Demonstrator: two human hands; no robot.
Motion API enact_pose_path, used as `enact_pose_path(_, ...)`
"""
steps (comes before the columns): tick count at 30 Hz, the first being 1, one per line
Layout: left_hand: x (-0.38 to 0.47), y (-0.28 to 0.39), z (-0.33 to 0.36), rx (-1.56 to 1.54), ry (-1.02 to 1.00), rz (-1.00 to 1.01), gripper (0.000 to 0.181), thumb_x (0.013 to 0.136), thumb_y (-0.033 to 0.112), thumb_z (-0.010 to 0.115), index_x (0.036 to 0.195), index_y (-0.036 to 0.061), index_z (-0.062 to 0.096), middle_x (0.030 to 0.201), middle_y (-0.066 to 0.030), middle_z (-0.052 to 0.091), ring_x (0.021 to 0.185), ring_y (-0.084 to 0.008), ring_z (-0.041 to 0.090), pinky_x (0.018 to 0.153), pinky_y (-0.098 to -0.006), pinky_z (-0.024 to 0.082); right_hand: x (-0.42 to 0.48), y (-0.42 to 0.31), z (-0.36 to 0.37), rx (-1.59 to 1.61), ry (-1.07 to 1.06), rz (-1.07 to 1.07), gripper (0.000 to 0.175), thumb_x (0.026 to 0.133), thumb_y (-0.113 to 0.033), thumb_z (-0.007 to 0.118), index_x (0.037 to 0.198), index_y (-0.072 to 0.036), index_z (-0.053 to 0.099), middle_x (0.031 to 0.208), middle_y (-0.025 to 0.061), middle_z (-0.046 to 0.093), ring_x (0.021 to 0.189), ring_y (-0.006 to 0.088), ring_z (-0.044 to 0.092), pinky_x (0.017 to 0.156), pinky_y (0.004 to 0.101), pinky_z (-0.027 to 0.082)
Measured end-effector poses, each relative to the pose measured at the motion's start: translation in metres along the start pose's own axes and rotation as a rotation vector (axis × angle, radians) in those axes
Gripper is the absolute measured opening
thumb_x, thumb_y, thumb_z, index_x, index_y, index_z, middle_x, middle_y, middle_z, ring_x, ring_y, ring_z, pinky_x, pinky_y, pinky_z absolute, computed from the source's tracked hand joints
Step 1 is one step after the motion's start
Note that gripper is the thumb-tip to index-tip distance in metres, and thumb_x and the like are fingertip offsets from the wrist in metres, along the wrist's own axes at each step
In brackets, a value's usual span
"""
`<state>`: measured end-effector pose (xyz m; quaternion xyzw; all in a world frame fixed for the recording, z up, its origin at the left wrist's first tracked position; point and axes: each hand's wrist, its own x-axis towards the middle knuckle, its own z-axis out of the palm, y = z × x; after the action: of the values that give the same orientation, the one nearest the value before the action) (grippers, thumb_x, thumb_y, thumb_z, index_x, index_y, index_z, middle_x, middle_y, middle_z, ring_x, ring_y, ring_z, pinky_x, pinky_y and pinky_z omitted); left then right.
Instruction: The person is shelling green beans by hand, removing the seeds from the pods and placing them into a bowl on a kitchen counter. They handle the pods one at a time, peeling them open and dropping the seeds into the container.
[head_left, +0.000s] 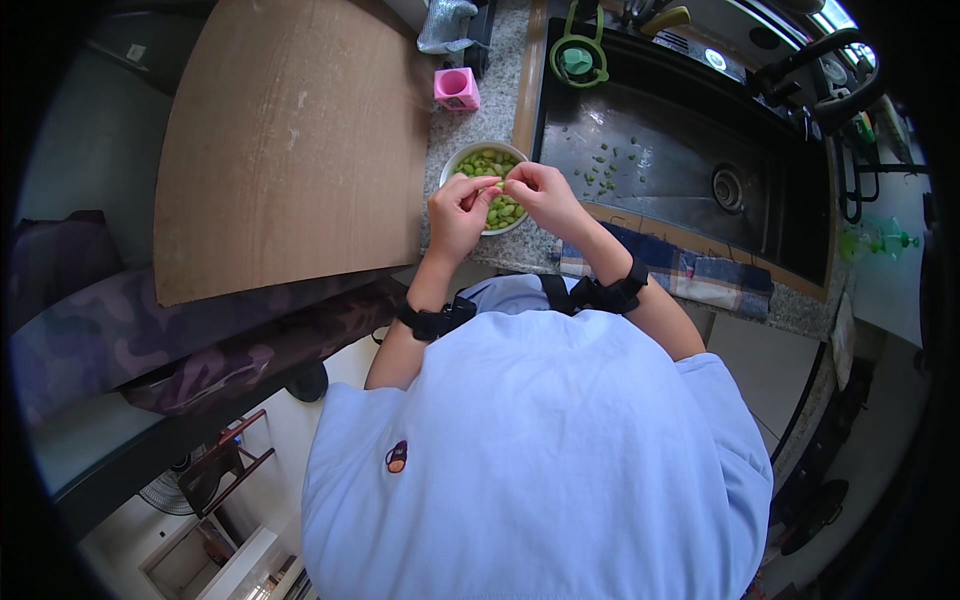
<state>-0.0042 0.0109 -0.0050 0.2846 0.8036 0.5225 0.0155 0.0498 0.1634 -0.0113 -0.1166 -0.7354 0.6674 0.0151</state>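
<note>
A white bowl (448, 169) full of green beans or grapes (501, 216) stands on the speckled counter, left of the sink. Over the bowl, my left hand (459, 210) and my right hand (546, 196) meet at their fingertips. Between them is a small green piece (500, 184), pinched by both; it looks like one of those in the bowl. Several small green bits (600, 172) lie scattered on the floor of the dark sink (675, 150). The fingers partly cover the bowl's contents.
A wooden board (292, 150) lies to the left. Behind the bowl stands a pink square holder (456, 88). A green strainer (580, 60) hangs at the sink's back left corner, and a black faucet (832, 112) rises behind. A checked cloth (697, 276) lies along the front edge.
</note>
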Motion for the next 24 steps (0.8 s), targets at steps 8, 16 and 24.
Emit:
enact_pose_path(8,-0.0011,-0.0021,-0.0008,-0.034,-0.001,0.002,0.012,0.076,0.006,0.07,0.088,0.0033,0.069,0.064,-0.0002,0.053,0.054,-0.0065,0.042,0.048,-0.0213,0.033,0.0006,0.0016,0.001,-0.003,0.01,0.063,0.022,0.076,-0.018,0.058,0.081,0.003,0.063,0.065,0.0076,0.06,0.062,0.0114,0.055,0.058,0.0262,0.045)
enact_pose_path(16,-0.0017,-0.0013,-0.0019,-0.026,-0.004,-0.002,0.013,0.076,0.006,0.07,0.089,0.0041,0.07,0.064,0.0004,0.052,0.054,-0.0062,0.041,0.048,-0.0215,0.032,0.002,0.0067,0.0019,0.037,0.001,0.061,0.018,0.078,-0.013,0.058,0.084,0.003,0.063,0.07,0.0041,0.06,0.065,0.0084,0.053,0.058,0.023,0.044)
enact_pose_path(24,-0.0009,0.0033,-0.0016,-0.023,-0.011,0.008,0.013,0.076,0.006,0.07,0.089,0.0044,0.07,0.064,0.0004,0.053,0.054,-0.0062,0.041,0.048,-0.0212,0.032,0.0009,0.0074,0.0023,0.011,0.049,0.014,0.018,0.075,-0.015,0.06,0.081,0.002,0.064,0.066,0.0078,0.062,0.061,0.0106,0.057,0.058,0.0254,0.046)
